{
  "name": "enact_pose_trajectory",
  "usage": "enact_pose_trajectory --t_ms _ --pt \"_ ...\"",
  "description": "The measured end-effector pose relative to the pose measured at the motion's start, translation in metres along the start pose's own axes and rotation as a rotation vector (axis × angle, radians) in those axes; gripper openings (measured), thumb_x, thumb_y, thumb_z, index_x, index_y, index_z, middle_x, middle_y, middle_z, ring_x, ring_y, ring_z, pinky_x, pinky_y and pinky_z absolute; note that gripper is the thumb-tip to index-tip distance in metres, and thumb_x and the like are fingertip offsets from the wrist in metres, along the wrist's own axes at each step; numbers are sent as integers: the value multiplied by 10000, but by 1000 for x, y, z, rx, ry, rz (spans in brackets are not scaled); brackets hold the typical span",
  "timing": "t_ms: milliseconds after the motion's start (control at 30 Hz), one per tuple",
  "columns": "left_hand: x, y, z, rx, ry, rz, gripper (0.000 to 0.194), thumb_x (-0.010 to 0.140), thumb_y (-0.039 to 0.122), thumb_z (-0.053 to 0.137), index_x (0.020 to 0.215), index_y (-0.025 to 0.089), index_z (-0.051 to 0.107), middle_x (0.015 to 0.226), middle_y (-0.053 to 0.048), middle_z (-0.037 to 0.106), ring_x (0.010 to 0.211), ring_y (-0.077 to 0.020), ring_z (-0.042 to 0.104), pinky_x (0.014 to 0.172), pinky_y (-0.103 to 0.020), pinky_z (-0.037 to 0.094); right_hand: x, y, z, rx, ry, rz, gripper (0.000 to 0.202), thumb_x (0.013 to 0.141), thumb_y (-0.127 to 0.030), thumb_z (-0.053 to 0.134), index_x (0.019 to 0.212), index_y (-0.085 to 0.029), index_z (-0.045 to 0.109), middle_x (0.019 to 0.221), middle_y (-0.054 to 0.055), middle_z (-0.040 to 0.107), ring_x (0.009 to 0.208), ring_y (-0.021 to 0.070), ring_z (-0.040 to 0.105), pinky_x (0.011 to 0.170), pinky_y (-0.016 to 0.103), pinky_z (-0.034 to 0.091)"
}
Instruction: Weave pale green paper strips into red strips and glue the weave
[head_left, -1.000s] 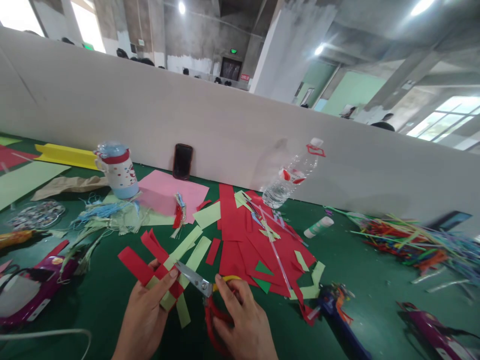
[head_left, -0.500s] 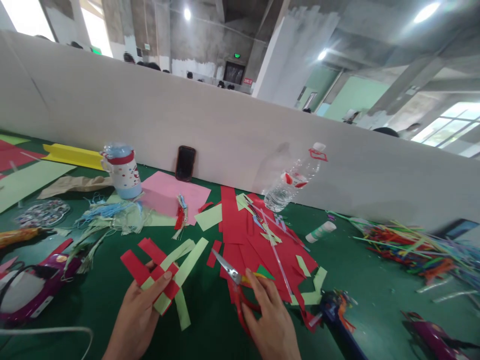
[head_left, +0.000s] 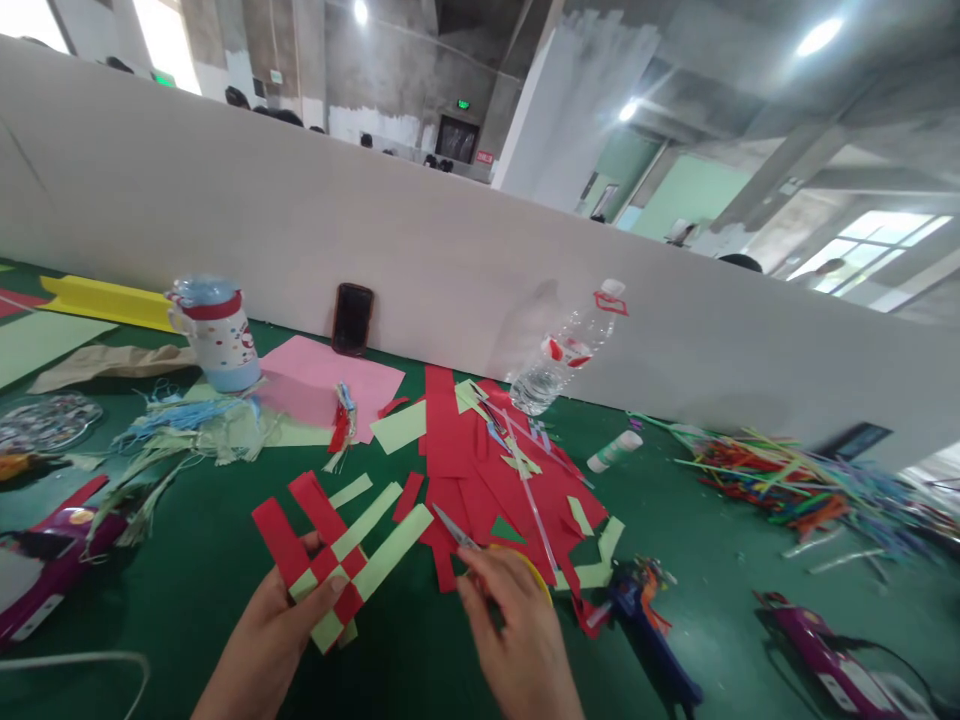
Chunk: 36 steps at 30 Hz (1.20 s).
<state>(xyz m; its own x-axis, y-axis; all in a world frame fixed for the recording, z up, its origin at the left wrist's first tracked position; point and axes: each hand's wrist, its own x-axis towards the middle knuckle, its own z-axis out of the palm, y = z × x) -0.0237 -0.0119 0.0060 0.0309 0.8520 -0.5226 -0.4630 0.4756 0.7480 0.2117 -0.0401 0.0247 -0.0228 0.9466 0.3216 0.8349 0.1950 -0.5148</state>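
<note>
Basically, the left hand (head_left: 281, 625) pinched the woven paper strips (head_left: 324, 563), red and pale green, thumb on top, over the green table (head_left: 405, 660). Right hand (head_left: 517, 625) gripped scissors (head_left: 456, 530), fingers curled around the handles, tip just beside a strip end.

Weave (head_left: 351, 556) in left hand (head_left: 285, 622). To its right, scissors (head_left: 454, 526) in right hand (head_left: 517, 620). Papers (head_left: 454, 440) on table (head_left: 697, 570), beyond scissors. Bottle (head_left: 568, 350) behind papers, tilted, probably touching partition (head_left: 427, 260). Phone (head_left: 352, 318) left of bottle, against partition; cup (head_left: 221, 338) left of phone. Glue stick (head_left: 615, 452) right of papers; strand pile (head_left: 795, 490) farther right.
</note>
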Motion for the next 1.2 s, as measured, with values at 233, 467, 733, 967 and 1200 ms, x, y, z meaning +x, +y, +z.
enact_pose_trajectory --t_ms 233,467,733,967,1200 --pt "-2 -10 7 -23 -29 56 883 552 357 925 1335 220 539 922 -61 792 850 -289 741 741 -363 589 11 -52 37 259 -220 102 332 904 -371 567 1164 -216 704 642 3 708 525 162 651 512 209 459" --pt "0 -16 2 -17 -71 44 891 576 336 921 1361 224 513 946 -65 797 852 -272 739 756 -348 591 16 -55 40 251 -243 152 277 896 -329 577 1122 -241 712 652 -6 716 538 152 650 500 190 419" --pt "0 -19 5 -18 -51 55 780 525 282 937 1236 218 622 917 -44 798 828 -248 734 707 -304 582 17 -56 43 269 -217 132 204 914 -261 519 906 -234 721 727 0 741 589 130 668 551 165 433" --pt "8 -21 -5 -14 -72 65 576 592 323 915 1101 198 678 1038 -80 792 982 -276 727 848 -347 587 20 -55 42 310 -233 159 230 927 -271 499 796 -209 677 642 -11 672 557 123 595 491 166 360" --pt "6 -11 -14 130 -48 141 568 540 331 934 1044 206 703 1018 -78 798 905 -287 741 785 -331 614 18 -59 43 320 -267 187 222 902 -251 516 740 -198 658 610 -15 625 547 117 554 458 171 315"
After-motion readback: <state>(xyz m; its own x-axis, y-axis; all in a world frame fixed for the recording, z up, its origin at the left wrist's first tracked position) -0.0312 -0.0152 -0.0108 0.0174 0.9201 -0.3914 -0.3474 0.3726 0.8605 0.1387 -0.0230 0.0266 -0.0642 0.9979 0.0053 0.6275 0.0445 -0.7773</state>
